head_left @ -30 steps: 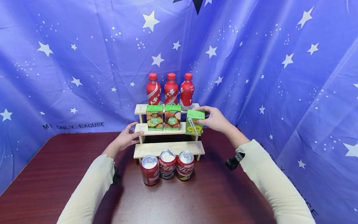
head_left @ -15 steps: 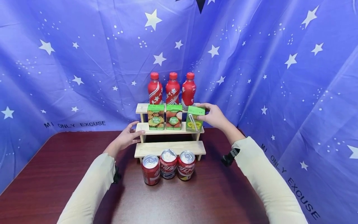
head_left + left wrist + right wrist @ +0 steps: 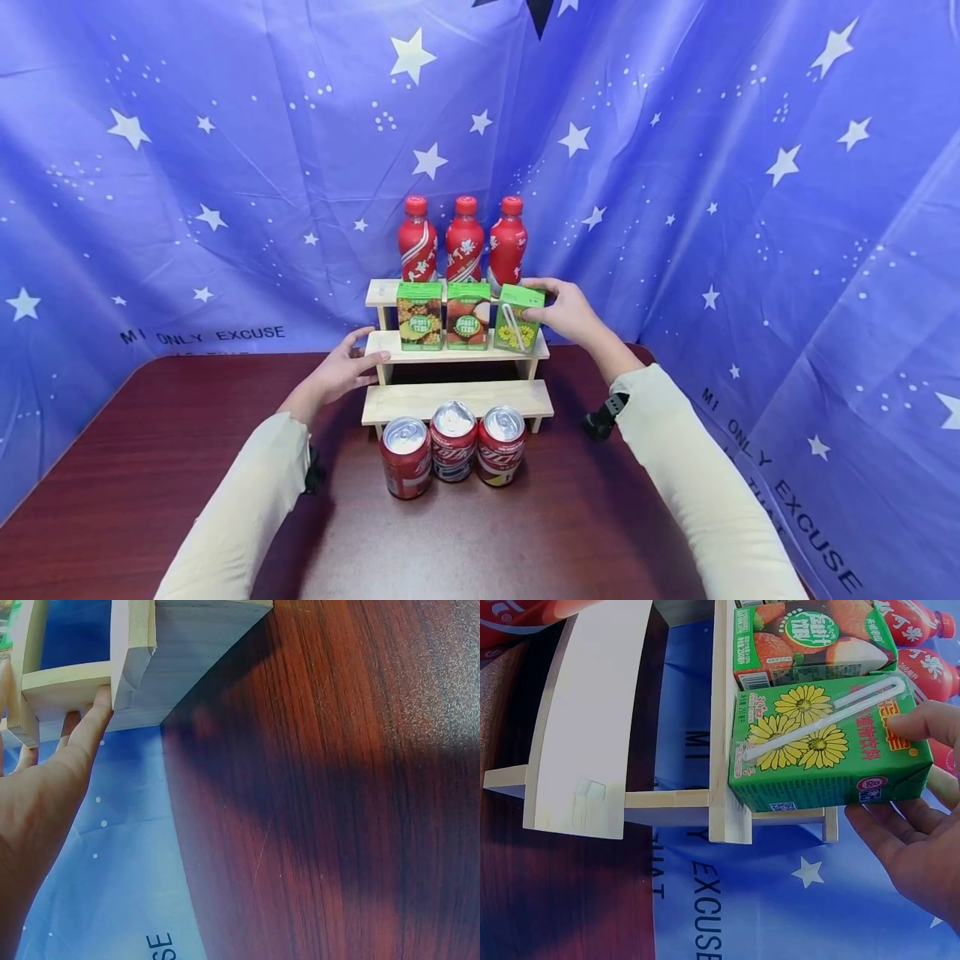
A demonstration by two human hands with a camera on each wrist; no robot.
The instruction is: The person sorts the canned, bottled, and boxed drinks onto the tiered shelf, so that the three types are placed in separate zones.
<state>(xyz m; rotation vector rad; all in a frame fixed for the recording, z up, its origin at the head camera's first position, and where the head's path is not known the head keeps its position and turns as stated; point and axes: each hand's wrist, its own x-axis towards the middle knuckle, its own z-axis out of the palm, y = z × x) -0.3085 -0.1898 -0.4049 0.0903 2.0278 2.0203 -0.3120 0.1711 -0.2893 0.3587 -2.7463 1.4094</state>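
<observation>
Since a second ago, the flowered carton (image 3: 517, 321) has come left and back over the middle shelf (image 3: 450, 356), closer to the red-fruit carton (image 3: 468, 321); it is now just beside it, at the shelf's right end, turned a little askew. I have it pinched in my right hand (image 3: 566, 313): thumb on the printed front near the top, other fingers behind and along the outer side, the lower part of the carton reaching clear of my grip. Whether its base fully rests on the wood I cannot tell. A white straw (image 3: 780, 740) lies slantwise across its front.

My left hand (image 3: 340, 372) touches the shelf's other end, thumb on top, fingers fairly straight and spread against the frame. Next to the red-fruit carton, on its left, stands a pineapple carton (image 3: 419, 322). Three red bottles (image 3: 463, 243) line the top shelf (image 3: 382, 292). Three cans (image 3: 453, 448) stand on the bench (image 3: 585, 533), before the bottom shelf (image 3: 457, 398).
</observation>
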